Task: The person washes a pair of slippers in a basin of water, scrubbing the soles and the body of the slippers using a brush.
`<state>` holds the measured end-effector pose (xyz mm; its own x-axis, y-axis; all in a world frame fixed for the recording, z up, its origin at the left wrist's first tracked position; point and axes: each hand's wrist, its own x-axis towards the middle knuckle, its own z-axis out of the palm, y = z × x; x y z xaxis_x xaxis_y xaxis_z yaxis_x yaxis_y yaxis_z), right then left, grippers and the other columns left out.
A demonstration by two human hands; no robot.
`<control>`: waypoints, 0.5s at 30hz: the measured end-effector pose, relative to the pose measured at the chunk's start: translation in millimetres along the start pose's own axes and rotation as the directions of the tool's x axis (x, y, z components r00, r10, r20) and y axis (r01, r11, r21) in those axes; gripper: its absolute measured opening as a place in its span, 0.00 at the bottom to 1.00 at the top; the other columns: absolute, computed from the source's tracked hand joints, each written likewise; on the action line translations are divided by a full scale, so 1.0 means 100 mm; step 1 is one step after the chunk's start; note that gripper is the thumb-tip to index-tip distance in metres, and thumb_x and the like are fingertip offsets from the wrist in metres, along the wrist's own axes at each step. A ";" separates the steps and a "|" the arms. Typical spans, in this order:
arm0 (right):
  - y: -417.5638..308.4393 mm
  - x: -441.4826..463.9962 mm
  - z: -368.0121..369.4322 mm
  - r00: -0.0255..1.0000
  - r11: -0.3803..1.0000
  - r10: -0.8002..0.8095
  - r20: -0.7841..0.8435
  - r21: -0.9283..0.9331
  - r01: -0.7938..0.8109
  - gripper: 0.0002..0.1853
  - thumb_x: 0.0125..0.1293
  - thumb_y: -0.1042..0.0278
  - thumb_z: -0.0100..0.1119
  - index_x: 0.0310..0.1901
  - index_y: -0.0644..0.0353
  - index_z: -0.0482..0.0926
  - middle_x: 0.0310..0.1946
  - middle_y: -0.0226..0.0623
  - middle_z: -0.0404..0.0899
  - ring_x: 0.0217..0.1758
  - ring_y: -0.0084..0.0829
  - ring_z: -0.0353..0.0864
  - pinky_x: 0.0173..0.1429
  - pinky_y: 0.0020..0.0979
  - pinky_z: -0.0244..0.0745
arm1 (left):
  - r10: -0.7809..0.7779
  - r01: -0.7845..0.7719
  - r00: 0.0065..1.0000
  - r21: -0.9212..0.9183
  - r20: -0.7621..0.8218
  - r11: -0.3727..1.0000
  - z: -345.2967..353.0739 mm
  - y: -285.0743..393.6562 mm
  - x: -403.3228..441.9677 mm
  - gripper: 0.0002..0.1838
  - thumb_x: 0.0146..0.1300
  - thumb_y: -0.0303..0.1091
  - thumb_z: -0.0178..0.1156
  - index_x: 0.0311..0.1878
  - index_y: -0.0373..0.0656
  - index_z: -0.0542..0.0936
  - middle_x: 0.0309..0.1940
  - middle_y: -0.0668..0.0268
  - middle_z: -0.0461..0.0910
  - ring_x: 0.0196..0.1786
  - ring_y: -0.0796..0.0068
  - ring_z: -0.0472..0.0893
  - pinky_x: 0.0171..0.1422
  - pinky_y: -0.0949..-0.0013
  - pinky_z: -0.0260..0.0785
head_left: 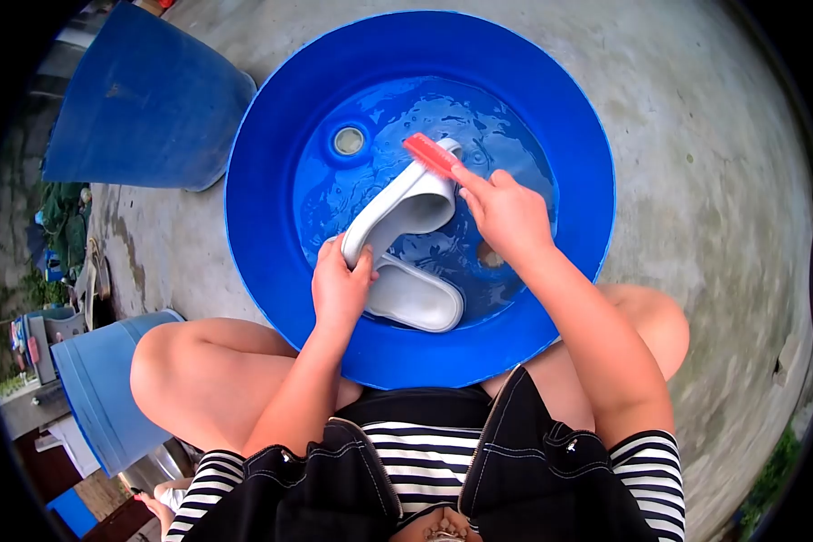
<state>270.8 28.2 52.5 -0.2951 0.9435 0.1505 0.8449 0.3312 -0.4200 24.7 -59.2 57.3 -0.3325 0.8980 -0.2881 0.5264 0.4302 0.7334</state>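
My left hand (341, 285) is closed round one end of a white slipper (388, 206), which is tilted on its edge above the water. A red scrub brush (432, 155) is gripped in my right hand (508, 210). Its head lies against the far end of that slipper. Just under the held slipper, a second white slipper (415, 296) rests in the water, partly covered by the first one and my left hand. Both slippers are inside a round blue tub (271, 194) with shallow water over its bottom.
A large blue bucket (149, 99) lies tipped at the upper left, close to the tub. Another light blue bucket (108, 384) is by my left knee. Concrete floor (705, 172) surrounds the tub. Assorted household items and greenery line the far left side.
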 end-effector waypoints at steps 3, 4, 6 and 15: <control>-0.43 -0.24 -0.01 0.981 0.971 -0.195 0.021 0.145 0.190 0.19 0.71 0.59 0.64 0.63 0.35 0.83 0.32 0.39 0.76 0.26 0.41 0.83 0.31 0.41 0.81 | -0.041 0.040 0.999 -0.067 -0.022 0.997 0.03 -0.08 0.00 0.19 0.73 0.34 0.62 0.63 0.35 0.80 0.52 0.57 0.79 0.31 0.74 0.88 0.38 0.69 0.81; -0.50 -0.28 -0.02 0.974 0.958 -0.222 0.052 0.196 0.208 0.20 0.71 0.59 0.65 0.63 0.35 0.83 0.32 0.39 0.76 0.26 0.40 0.83 0.30 0.41 0.81 | -0.066 0.065 0.998 -0.102 -0.002 0.993 0.02 -0.10 0.01 0.19 0.73 0.34 0.62 0.63 0.35 0.80 0.52 0.57 0.79 0.31 0.74 0.87 0.38 0.69 0.81; -0.28 -0.14 0.02 0.978 0.973 -0.207 -0.037 0.099 0.210 0.19 0.72 0.57 0.64 0.63 0.35 0.83 0.30 0.39 0.76 0.28 0.41 0.84 0.31 0.42 0.81 | -0.088 0.090 0.996 -0.134 0.023 0.987 0.00 -0.08 0.00 0.19 0.73 0.34 0.62 0.63 0.36 0.80 0.52 0.57 0.79 0.31 0.74 0.87 0.38 0.69 0.81; -0.35 -0.20 0.08 0.983 0.974 -0.185 0.010 0.131 0.182 0.21 0.72 0.59 0.64 0.66 0.37 0.81 0.31 0.40 0.76 0.26 0.43 0.83 0.31 0.43 0.81 | -0.059 0.059 0.998 -0.104 -0.003 0.993 0.01 0.00 -0.03 0.17 0.73 0.32 0.63 0.61 0.36 0.82 0.49 0.57 0.79 0.31 0.73 0.87 0.36 0.69 0.81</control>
<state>243.0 -2.5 57.0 -0.4508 0.8660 0.2162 0.7111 0.4949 -0.4995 26.0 -61.4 57.7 -0.3652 0.8707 -0.3293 0.4217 0.4701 0.7753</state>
